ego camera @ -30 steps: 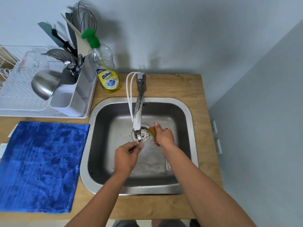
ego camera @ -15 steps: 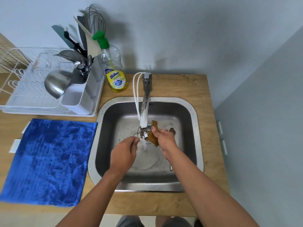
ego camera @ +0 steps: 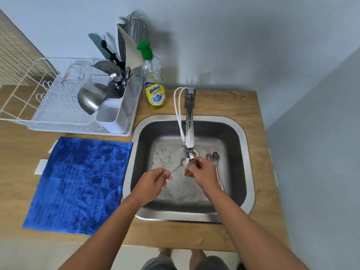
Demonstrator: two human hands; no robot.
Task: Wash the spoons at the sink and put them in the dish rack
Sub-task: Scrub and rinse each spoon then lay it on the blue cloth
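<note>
Under the tap [ego camera: 189, 131], left hand [ego camera: 153, 182] pinches a spoon [ego camera: 178, 167] by its handle, bowl reaching the sponge [ego camera: 188, 172] clenched in right hand [ego camera: 203, 172]; more spoons [ego camera: 215, 160] lie just beside.

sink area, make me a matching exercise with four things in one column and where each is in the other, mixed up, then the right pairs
Things:
1. sponge
2. spare spoons
3. soap bottle
4. blue cloth

Places:
A. on the counter, left of the sink
B. lying on the sink floor, right of the tap
C. in the right hand
D. standing between the dish rack and the tap

Pairs: 1-C, 2-B, 3-D, 4-A
</note>
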